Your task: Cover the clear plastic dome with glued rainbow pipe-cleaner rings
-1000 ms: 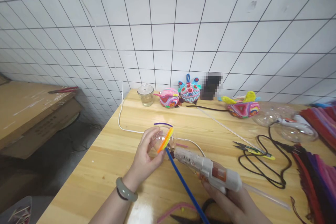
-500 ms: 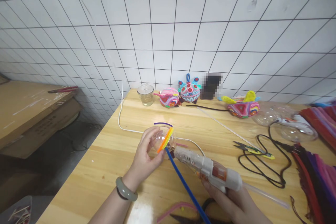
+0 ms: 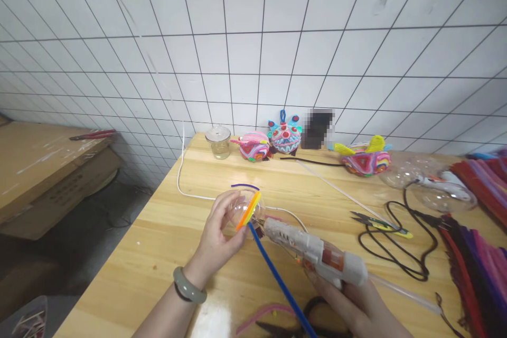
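Observation:
My left hand is closed round a clear plastic half-ball with an orange and yellow pipe cleaner strip across it. A long blue pipe cleaner runs from the ball toward me. My right hand grips a white hot glue gun, its nozzle right against the ball's edge. A short purple pipe cleaner lies on the wooden table just behind the ball.
Three finished colourful pipe-cleaner balls and a small glass jar stand at the wall. Snips, a black cord, clear half-balls and stacked pipe cleaners lie right. A cardboard box sits left of the table.
Almost nothing has moved. The view has dipped slightly; both hands stay with the glue gun's nozzle at the ball.

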`<move>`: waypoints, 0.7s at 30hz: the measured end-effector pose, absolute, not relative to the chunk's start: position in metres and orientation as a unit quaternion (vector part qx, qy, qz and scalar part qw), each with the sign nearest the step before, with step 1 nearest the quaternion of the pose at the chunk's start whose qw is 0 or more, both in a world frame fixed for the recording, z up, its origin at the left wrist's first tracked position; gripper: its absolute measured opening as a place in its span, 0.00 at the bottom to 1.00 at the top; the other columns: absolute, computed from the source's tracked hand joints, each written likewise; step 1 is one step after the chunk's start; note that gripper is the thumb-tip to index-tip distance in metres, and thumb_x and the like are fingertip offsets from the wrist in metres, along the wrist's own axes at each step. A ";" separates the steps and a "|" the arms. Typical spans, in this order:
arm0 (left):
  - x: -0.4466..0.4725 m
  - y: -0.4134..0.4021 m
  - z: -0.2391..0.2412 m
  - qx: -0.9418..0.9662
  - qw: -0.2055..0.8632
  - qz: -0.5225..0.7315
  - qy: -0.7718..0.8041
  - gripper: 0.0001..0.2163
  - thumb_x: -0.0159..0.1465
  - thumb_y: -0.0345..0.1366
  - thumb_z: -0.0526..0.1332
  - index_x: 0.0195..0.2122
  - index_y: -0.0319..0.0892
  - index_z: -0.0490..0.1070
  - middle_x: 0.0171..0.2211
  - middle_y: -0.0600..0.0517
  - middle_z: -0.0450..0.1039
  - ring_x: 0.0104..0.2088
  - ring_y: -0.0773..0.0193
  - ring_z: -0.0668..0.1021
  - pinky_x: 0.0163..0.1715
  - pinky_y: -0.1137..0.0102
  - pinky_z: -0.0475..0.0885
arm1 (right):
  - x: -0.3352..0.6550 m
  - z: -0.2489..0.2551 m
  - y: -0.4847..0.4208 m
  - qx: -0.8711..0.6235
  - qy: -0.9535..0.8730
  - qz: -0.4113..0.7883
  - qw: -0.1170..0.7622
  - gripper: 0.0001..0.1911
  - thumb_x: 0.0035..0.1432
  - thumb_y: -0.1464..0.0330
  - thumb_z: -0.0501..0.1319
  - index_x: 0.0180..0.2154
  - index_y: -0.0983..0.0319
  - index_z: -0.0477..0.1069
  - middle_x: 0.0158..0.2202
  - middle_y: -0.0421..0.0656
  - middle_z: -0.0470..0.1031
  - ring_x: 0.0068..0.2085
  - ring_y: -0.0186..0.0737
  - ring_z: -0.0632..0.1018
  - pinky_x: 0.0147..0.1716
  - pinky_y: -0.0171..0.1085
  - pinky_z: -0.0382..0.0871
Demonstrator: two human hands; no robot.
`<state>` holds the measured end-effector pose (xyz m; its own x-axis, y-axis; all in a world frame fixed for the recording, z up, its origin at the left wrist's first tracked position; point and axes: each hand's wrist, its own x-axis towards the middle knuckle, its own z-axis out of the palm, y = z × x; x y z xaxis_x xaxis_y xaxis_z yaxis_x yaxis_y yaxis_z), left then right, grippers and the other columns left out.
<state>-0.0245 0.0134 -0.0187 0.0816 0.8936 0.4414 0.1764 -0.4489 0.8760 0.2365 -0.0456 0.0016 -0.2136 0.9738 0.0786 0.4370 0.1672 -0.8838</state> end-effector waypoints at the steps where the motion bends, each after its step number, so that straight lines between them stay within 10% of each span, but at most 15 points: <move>1: -0.025 0.013 -0.018 0.657 0.332 0.541 0.407 0.24 0.63 0.33 0.62 0.59 0.51 0.60 0.58 0.45 0.61 0.60 0.51 0.67 0.57 0.55 0.70 | 0.238 0.000 -0.045 -0.512 -0.688 0.385 0.342 0.14 0.62 0.57 0.60 0.47 0.56 0.74 0.45 0.46 0.80 0.44 0.47 0.81 0.48 0.39 0.75; 21: -0.026 0.013 -0.018 0.653 0.346 0.526 0.421 0.24 0.62 0.36 0.63 0.59 0.50 0.61 0.58 0.44 0.61 0.60 0.50 0.67 0.59 0.54 0.67 | 0.241 -0.001 -0.044 -0.525 -0.665 0.391 0.359 0.18 0.61 0.58 0.62 0.50 0.59 0.74 0.49 0.48 0.80 0.47 0.51 0.81 0.49 0.42 0.75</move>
